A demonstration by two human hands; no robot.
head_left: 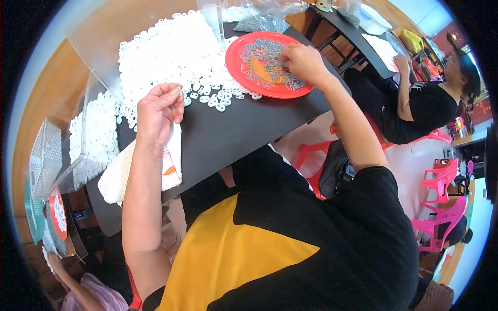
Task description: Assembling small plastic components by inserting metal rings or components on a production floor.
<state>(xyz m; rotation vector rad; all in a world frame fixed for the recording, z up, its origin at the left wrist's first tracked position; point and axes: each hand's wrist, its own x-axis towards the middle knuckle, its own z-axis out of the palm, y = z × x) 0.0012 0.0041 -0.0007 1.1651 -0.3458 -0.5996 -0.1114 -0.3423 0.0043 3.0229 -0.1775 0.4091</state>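
With left fingers pinching a white link, right fingers bunched over red plate near tabletop's right edge, hold unclear. Probably light, stiff: grip link by rim.

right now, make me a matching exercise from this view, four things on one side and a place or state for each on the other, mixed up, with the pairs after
Things:
1. left hand
2. right hand
3. red plate
4. white cloth

Places or states:
A. loaded with small gray pieces
B. on the dark table, partly hidden by a forearm
C. pinching a small light piece
D. reaching down onto the plate

Pairs: 1-C, 2-D, 3-A, 4-B
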